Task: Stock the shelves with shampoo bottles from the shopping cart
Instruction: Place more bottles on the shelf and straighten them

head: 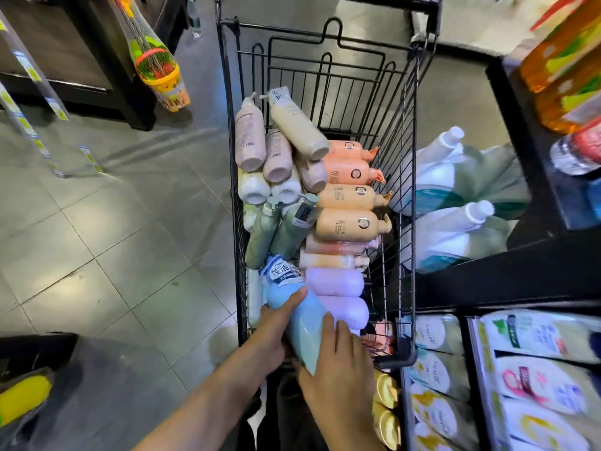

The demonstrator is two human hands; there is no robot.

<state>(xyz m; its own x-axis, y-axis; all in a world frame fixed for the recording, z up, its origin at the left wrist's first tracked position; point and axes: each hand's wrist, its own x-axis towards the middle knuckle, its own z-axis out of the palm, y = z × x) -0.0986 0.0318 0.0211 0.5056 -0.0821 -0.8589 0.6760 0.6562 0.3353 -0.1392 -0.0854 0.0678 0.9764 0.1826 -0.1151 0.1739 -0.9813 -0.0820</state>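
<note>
A black wire shopping cart point(409, 177) stands in the aisle, filled with lying shampoo bottles: beige-pink ones point(250, 138) at the far left, orange ones point(348, 196) on the right, green ones point(286, 229) in the middle, lilac ones point(338, 281) near me. At the cart's near end a light blue bottle point(302, 317) with a blue label lies tilted. My left hand point(273, 333) holds its left side, thumb laid across the body. My right hand point(338, 362) grips its lower end from the right, fingers over it.
Black shelving on the right carries white pouches point(448, 229), packaged goods point(533, 369) and orange-liquid bottles point(566, 56). A dark shelf unit point(65, 60) stands at the far left, with a netted toy bundle point(156, 60) hanging by it. Grey tiled floor point(130, 239) lies left of the cart.
</note>
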